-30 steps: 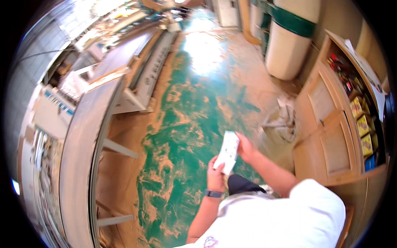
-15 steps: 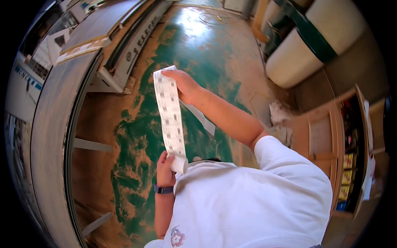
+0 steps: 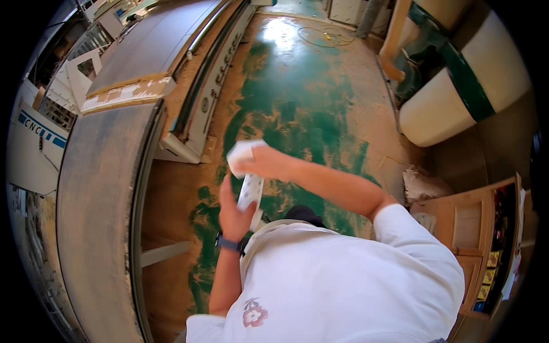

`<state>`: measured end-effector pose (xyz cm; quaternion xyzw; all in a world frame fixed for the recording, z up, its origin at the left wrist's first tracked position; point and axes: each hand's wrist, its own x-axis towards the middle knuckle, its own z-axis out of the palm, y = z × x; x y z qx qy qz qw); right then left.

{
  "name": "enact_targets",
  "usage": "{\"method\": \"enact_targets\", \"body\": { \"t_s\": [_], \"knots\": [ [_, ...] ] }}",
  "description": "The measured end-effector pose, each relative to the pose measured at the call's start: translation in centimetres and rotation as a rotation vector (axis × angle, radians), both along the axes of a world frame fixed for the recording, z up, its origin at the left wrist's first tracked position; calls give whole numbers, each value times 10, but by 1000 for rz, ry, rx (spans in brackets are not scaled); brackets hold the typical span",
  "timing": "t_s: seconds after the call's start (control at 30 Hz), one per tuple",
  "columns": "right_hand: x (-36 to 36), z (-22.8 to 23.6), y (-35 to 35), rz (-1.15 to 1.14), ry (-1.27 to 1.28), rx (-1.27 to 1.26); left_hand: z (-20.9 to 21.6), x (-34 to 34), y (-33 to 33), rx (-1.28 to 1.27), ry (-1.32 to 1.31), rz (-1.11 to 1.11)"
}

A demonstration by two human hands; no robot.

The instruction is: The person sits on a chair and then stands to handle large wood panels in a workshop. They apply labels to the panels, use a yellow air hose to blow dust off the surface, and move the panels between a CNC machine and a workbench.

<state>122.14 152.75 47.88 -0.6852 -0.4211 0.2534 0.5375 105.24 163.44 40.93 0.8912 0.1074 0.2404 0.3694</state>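
Observation:
A white strip of printed labels [image 3: 251,192] runs between my two hands in front of my chest. My right hand [image 3: 264,162] is closed on its far part, where a bunched, blurred white loop [image 3: 241,153] stands out past the fingers. Nearer to me, my left hand [image 3: 233,216], with a dark watch [image 3: 227,243] at the wrist, holds the strip between thumb and fingers; the fingers point up along it. The rolled end, beside the left palm, is mostly hidden.
A long grey-topped machine bed [image 3: 103,211] runs along my left, with a white-sided machine [image 3: 197,123] beyond it. Sawdust covers parts of the green floor [image 3: 303,114]. On the right are large pale bags with a green band [image 3: 466,80] and a wooden cabinet [image 3: 472,220].
My right hand has come down toward the left hand, and the stretched strip is now short and bunched. The left fingers have straightened upward. The view has shifted a little to the left.

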Motion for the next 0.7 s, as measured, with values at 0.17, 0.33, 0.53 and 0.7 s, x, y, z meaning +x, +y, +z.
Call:
{"method": "enact_targets", "body": {
  "t_s": [0.17,0.33,0.53,0.7],
  "knots": [
    [70,-20,55,-156,535,-7,2,127,86,-1073,271,-320],
    [176,-42,118,-63,560,163,-22,228,137,-1243,43,13],
    [244,-102,204,22,914,-31,-79,324,197,-1280,-190,313],
    [333,-108,248,-99,1199,105,-60,294,408,-412,342,374]
  ]
}}
